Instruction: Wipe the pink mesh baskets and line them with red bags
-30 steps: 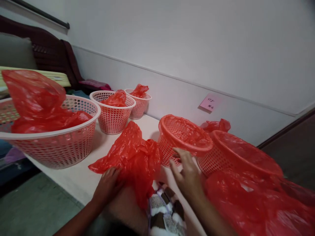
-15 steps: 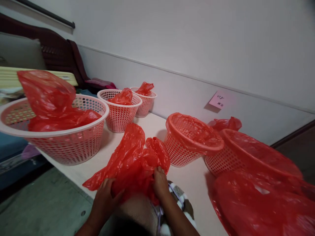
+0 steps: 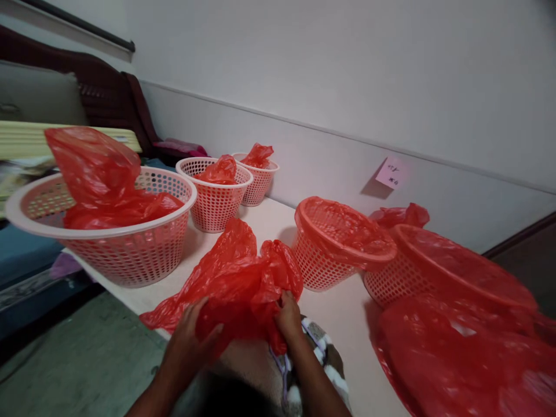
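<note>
A crumpled red plastic bag (image 3: 237, 284) lies bunched over the table between my hands. My right hand (image 3: 288, 318) pinches its right side, fingers curled into the film. At its lower left, my left hand (image 3: 191, 339) is around the film, thumb and fingers curved apart with red plastic between them. The fingertips of this hand are partly hidden. Just beyond my right hand stands a pink perforated basket (image 3: 321, 269) lined with red plastic folded over its rim. A brown, white and grey patterned cloth (image 3: 328, 359) shows beneath my right forearm.
At left stands a large pink basket (image 3: 130, 263) with a red bag bunched inside. Two smaller baskets, a nearer one (image 3: 212, 205) and a farther one (image 3: 254, 188), also hold red bags. Another lined basket (image 3: 393, 284) and loose red plastic (image 3: 469, 359) occupy the right. A wall (image 3: 304, 156) runs behind.
The bag's left end has shifted slightly left and its near part looks more spread. Both hands keep nearly the same places on it. The view has turned a little.
</note>
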### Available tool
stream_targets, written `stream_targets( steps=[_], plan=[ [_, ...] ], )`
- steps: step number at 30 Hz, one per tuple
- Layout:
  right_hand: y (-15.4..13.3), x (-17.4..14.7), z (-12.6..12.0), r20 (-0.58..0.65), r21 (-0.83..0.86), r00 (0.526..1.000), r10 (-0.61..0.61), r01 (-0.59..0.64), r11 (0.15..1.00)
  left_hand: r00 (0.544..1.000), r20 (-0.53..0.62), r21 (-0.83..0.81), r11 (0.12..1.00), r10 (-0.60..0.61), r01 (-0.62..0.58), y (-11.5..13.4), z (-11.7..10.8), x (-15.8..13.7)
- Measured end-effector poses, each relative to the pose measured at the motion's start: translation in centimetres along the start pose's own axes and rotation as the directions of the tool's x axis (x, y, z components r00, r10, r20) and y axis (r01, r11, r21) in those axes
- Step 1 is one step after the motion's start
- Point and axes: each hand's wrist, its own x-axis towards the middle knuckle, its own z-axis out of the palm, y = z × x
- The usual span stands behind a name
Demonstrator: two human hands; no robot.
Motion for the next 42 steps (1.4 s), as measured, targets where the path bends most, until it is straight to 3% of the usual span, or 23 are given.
stream_targets(
  steps=[7,11,19,21,27,31,35,39,42],
  plan=[
    [-1.0,1.2,1.0,-0.064,0.262,0.990,0.126,-0.105,0.959,0.982,0.159,0.004,0.995,0.099,-0.100,4.7,10.3,0.3],
    [-1.2,0.7,0.1,-0.116,0.348,0.985,0.131,-0.083,0.934,0.988,0.142,0.006,0.998,0.061,-0.062,4.6,12.3,1.0],
    [0.4,0.6,-4.3,-0.346,0.328,0.904,0.250,-0.132,0.935,0.996,0.088,-0.049,0.998,0.035,-0.031,3.0,11.3,0.3],
    [0.7,1.2,-4.0,-0.306,0.344,0.914,0.265,-0.153,0.926,0.997,0.074,-0.075,0.997,0.015,-0.010,2.6,11.3,0.3],
    [0.4,2.3,-1.0,-0.022,0.458,0.985,0.172,-0.143,0.877,0.997,0.017,-0.172,0.982,-0.072,0.074,2.8,11.2,1.3],
    [0.0,2.0,-0.6,0.077,0.526,0.976,0.202,-0.212,0.824,0.995,0.021,-0.265,0.959,-0.099,0.101,3.7,10.0,2.6],
    [-1.0,0.6,-1.5,0.189,0.592,0.954,0.231,-0.299,0.749,0.978,-0.020,-0.418,0.890,-0.209,0.182,4.7,7.0,4.0],
    [-1.8,-0.7,-2.2,0.232,0.593,0.947,0.223,-0.320,0.739,0.964,-0.022,-0.565,0.799,-0.266,0.208,6.2,4.3,4.8],
    [-1.5,-0.9,-2.3,0.162,0.523,0.960,0.228,-0.280,0.805,0.971,-0.006,-0.589,0.786,-0.239,0.190,6.6,4.2,4.8]
  ],
)
